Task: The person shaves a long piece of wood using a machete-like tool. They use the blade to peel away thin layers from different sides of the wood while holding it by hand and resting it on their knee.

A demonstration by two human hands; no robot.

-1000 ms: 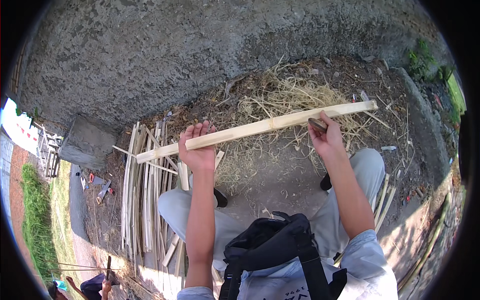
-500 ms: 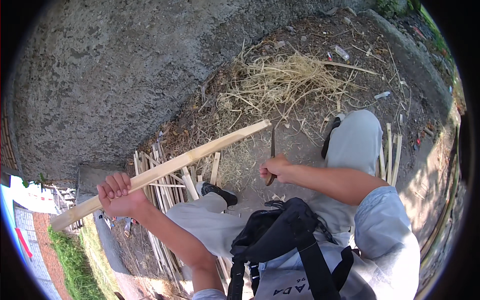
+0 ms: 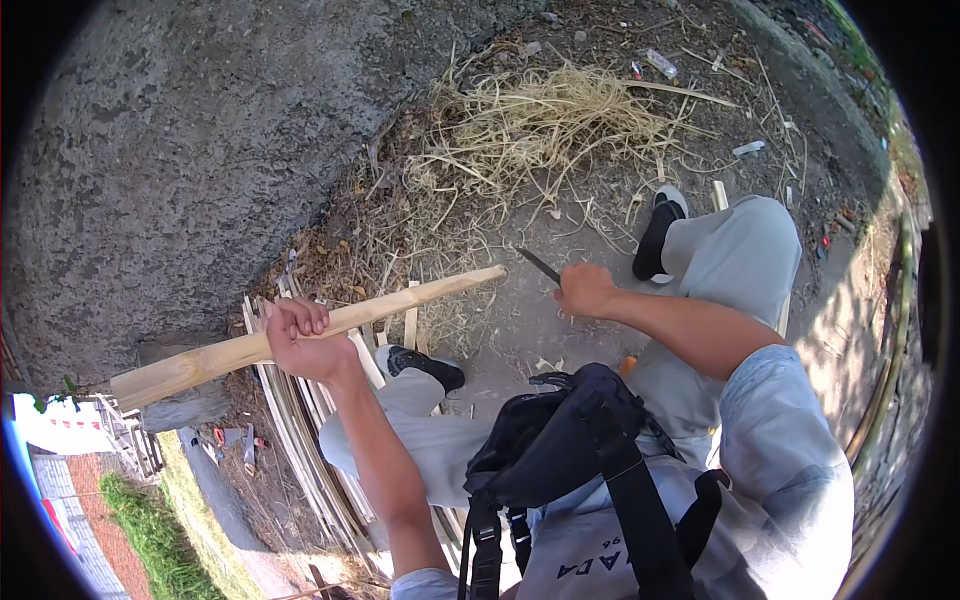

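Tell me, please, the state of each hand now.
Left hand: closed around a long, pale bamboo strip.
Right hand: closed, holding a dark, narrow-bladed metal knife.

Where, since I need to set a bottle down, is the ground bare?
Mostly bare, with small chips: between the left shoe and right shoe, near the knife. Another patch lies between the right knee and the long pole at right. Crowded: the pile of shavings ahead, and the stacked strips by the left leg.
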